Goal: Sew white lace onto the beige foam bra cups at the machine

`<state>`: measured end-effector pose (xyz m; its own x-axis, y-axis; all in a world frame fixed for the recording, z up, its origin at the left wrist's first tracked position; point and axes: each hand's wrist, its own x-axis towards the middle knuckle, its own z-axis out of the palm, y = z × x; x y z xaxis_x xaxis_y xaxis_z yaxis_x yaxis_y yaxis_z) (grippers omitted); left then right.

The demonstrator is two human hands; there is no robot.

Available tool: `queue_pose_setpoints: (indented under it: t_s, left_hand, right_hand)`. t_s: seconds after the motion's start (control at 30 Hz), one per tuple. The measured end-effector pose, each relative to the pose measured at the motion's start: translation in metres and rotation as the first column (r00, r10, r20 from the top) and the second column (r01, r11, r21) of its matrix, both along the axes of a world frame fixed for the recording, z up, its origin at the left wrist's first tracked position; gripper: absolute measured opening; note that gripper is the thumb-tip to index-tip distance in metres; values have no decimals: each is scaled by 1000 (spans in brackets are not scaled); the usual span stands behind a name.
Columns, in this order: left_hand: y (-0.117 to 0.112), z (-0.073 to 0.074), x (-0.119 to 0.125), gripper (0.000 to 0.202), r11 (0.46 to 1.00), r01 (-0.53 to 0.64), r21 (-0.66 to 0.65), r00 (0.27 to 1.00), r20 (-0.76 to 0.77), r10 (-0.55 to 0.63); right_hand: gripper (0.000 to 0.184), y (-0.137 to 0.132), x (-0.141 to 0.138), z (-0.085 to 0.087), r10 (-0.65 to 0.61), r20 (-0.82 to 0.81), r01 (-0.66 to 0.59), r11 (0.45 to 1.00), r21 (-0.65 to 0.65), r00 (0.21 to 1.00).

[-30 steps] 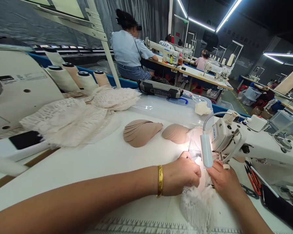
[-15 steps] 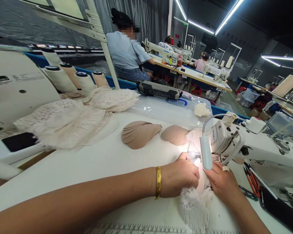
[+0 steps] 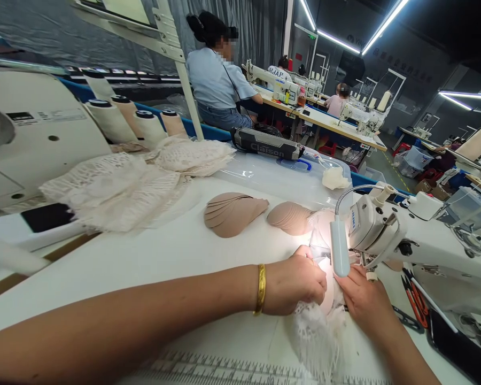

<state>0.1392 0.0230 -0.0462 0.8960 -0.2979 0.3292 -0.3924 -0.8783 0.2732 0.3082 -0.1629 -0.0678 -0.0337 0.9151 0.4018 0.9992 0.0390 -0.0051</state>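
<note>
My left hand [image 3: 299, 283], with a gold bangle at the wrist, is closed on white lace fabric [image 3: 315, 331] beside the sewing machine head [image 3: 371, 224]. The fabric's fringed end hangs below the fist toward me. A pale pink pad [image 3: 327, 303] lies between my two hands under the lit lamp [image 3: 339, 248]. On the right side of this work rests my right hand [image 3: 366, 299], its fingers stretched out and pressed down close to the needle area. The machine head and lamp partly hide those fingertips.
Beige pads in two fanned stacks [image 3: 234, 215] [image 3: 291, 218] lie beyond my left hand. Lace pieces [image 3: 132, 184] are heaped at left near thread cones [image 3: 104, 120]. Orange-handled scissors [image 3: 417, 302] lie at right; a ruler [image 3: 208, 369] runs along the front. A person [image 3: 218, 80] sits beyond.
The whole view has shifted slightly, so the surroundings appear a little further right. Both hands keep nearly the same place on the fabric, with no grip visibly changed.
</note>
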Motion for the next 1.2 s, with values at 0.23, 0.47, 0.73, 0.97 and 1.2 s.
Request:
queue_pose_setpoints:
  t_s: [0.23, 0.47, 0.73, 0.97, 1.2]
  left_hand:
    - [10, 6, 5, 33, 998, 59, -36, 997, -44, -61]
    - [24, 4, 18, 21, 998, 64, -24, 997, -45, -65]
    - [24, -7, 20, 25, 990, 87, 109, 996, 10, -89]
    - [21, 3, 18, 26, 986, 34, 163, 999, 18, -38]
    - [29, 1, 22, 33, 992, -1, 130, 999, 38, -4]
  right_hand:
    - [33, 2, 2, -1, -9, 86, 5, 999, 43, 996]
    - [33, 2, 4, -4, -25, 112, 19, 999, 50, 993]
    - [29, -3, -2, 7, 85, -9, -85, 996, 3, 996]
    - [26, -4, 3, 2, 20, -4, -20, 1000, -9, 1000]
    - [37, -8, 9, -2, -117, 48, 114, 992, 59, 992]
